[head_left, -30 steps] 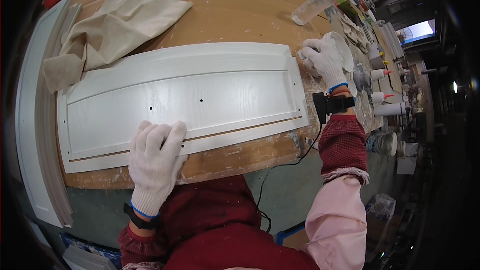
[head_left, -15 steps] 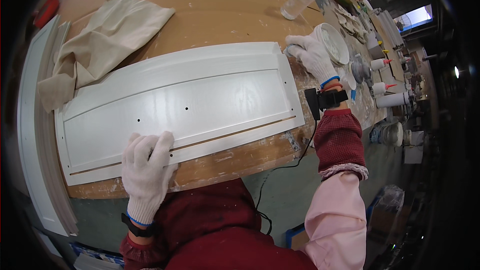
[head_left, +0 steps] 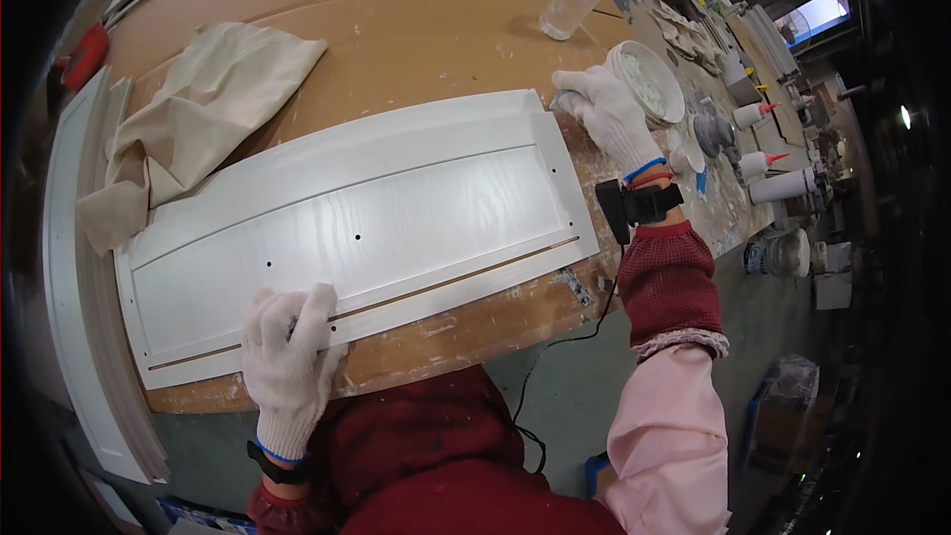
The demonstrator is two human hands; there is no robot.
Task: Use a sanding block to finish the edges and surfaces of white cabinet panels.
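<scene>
A white cabinet door panel with a curved far edge, a narrow slot along its near side and several small dark holes lies flat on the workbench. Over its near edge rests my left hand, in a white knitted glove, with the fingers bent and apart on the surface. My right hand, gloved the same way, is at the panel's far right corner. Its fingers are pressed together; whatever they may hold is hidden. Just beyond this hand stands an open white tub of whitish, lumpy material.
A beige cloth lies crumpled over the panel's far left side. More white panels stand at the left. A clear bottle is at the back right, and glue bottles line the right side. A cable hangs from my right wrist.
The whole view has shifted and turned slightly. Both hands keep nearly the same places on the panel, the left at the near edge and the right at the far right corner.
</scene>
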